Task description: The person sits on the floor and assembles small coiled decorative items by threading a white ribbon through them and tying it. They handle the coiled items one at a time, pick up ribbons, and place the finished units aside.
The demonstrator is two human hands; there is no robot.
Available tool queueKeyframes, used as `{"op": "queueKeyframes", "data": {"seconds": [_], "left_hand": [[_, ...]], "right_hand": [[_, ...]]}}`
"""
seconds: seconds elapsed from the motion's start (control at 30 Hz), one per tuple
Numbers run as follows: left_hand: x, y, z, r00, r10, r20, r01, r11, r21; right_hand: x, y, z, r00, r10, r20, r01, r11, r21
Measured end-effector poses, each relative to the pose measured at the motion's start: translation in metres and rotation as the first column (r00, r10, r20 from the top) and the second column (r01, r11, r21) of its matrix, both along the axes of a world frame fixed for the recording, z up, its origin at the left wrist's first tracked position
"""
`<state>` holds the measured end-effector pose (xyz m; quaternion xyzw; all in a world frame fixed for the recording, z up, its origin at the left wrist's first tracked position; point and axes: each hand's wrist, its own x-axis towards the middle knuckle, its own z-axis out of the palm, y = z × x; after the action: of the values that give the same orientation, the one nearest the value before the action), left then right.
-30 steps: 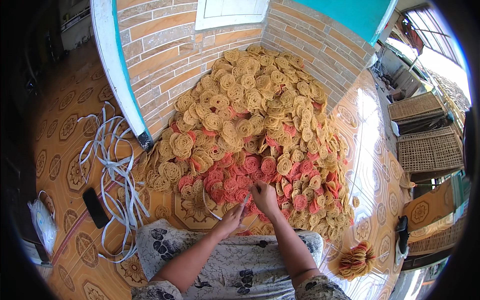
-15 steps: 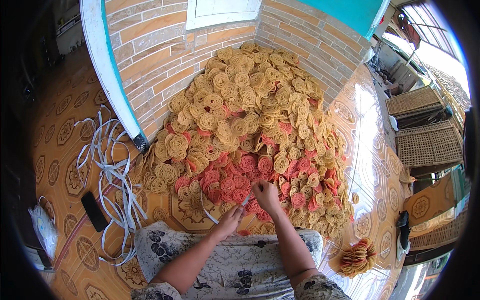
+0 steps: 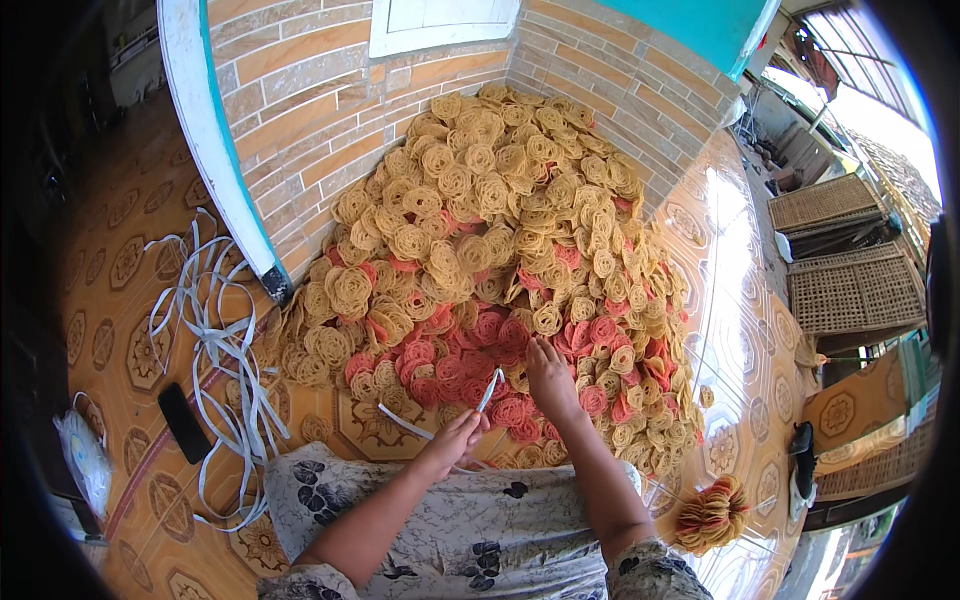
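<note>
My left hand (image 3: 452, 444), just above my lap, is closed around a thin white strip (image 3: 491, 388). One folded end of it stands up past my fingers, and a longer tail hangs off to the left. My right hand (image 3: 552, 382) reaches forward onto the heap, its fingers curled together beside a tan cracker (image 3: 547, 320). Whether a cracker is between those fingertips I cannot make out. Before me rises a large heap of round, lacy, noodle-like crackers (image 3: 455, 180), mostly tan. Pink ones (image 3: 470, 365) gather in the near middle.
A tangle of white strips (image 3: 225, 345) lies on the patterned tile floor at left, beside a black phone (image 3: 184, 424) and a plastic bag (image 3: 85, 460). A bundle of crackers (image 3: 713, 515) sits at right. Brick-patterned walls (image 3: 300, 110) back the heap; woven racks (image 3: 855, 290) stand far right.
My right hand has left the strip and moved forward and right onto the heap. My left hand keeps the strip, whose end now stands up free, and has shifted slightly toward me.
</note>
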<state>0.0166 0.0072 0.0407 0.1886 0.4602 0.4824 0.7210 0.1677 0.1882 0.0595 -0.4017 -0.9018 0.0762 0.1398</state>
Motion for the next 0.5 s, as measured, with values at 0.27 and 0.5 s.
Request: {"op": "queueKeyframes", "data": {"seconds": [0.27, 0.5], "left_hand": [[0.003, -0.003, 0.002, 1.000, -0.009, 0.017, 0.009, 1.000, -0.009], [0.003, -0.003, 0.004, 0.999, -0.054, -0.003, 0.054, 0.999, 0.010]], "right_hand": [[0.004, -0.038, 0.012, 0.508, -0.609, -0.610, -0.427, 0.437, -0.792], [-0.001, -0.045, 0.012, 0.497, -0.576, -0.650, -0.358, 0.546, -0.757]]}}
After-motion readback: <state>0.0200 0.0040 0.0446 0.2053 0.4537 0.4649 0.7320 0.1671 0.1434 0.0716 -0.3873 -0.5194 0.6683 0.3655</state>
